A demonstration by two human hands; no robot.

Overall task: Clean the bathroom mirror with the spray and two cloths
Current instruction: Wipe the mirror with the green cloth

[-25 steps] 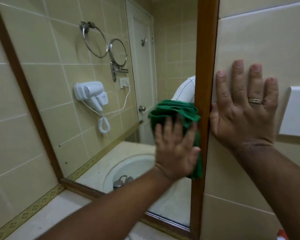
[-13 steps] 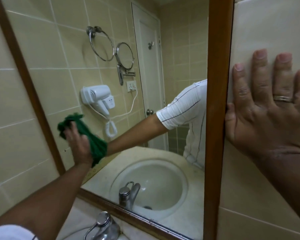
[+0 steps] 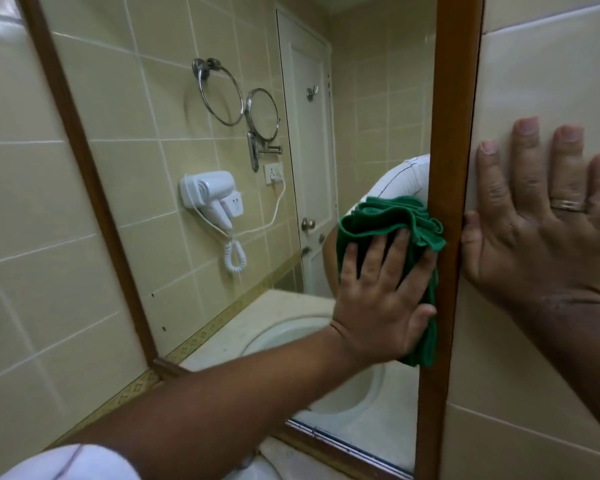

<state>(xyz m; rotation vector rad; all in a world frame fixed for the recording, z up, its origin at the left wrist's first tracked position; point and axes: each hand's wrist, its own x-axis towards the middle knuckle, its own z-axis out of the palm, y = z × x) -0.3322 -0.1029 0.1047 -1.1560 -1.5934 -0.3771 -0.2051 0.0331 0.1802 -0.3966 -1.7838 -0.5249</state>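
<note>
Flat left hand (image 3: 381,292) on green cloth (image 3: 392,216)
</note>
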